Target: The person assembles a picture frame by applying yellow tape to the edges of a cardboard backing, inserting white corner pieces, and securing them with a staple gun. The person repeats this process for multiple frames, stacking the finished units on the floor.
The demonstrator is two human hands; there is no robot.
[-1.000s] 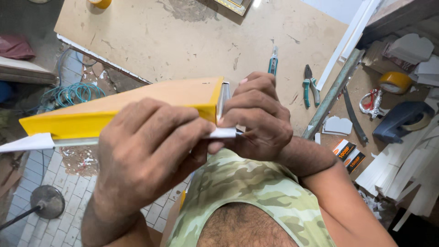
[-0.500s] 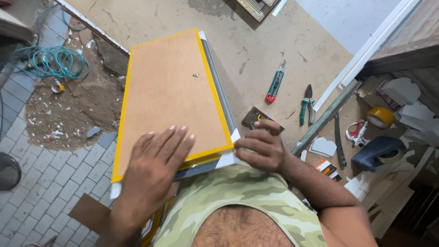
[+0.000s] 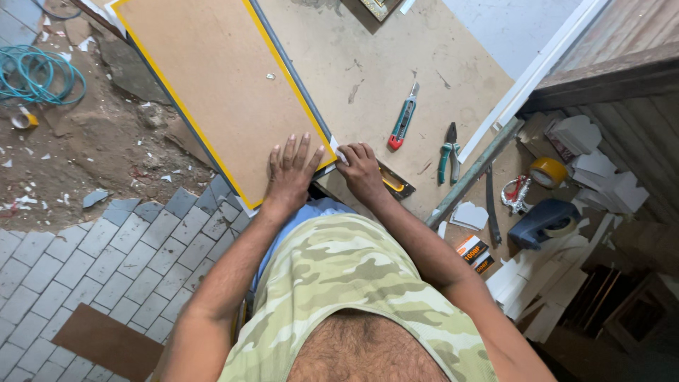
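Note:
A rectangular brown board with a yellow border and a grey frame edge [image 3: 219, 85] lies flat on the workbench [image 3: 438, 64], overhanging its near left corner. My left hand [image 3: 290, 173] rests flat on the board's near end, fingers spread. At the board's near right corner, my right hand [image 3: 361, 170] pinches a strip of white tape or paper at the frame edge. A small metal tool with a yellow part [image 3: 395, 182] lies just right of that hand.
On the bench lie a teal and red utility knife [image 3: 403, 120] and teal pliers [image 3: 447, 150]. A metal bar [image 3: 470, 173] runs along the bench edge. Tape rolls [image 3: 548, 172], white scraps and a tape dispenser [image 3: 544, 223] clutter the right. A teal hose coil [image 3: 39, 74] lies on the floor.
The board went from being held on edge in both hands to lying flat on the bench. My left hand now presses it and my right hand moved to its corner.

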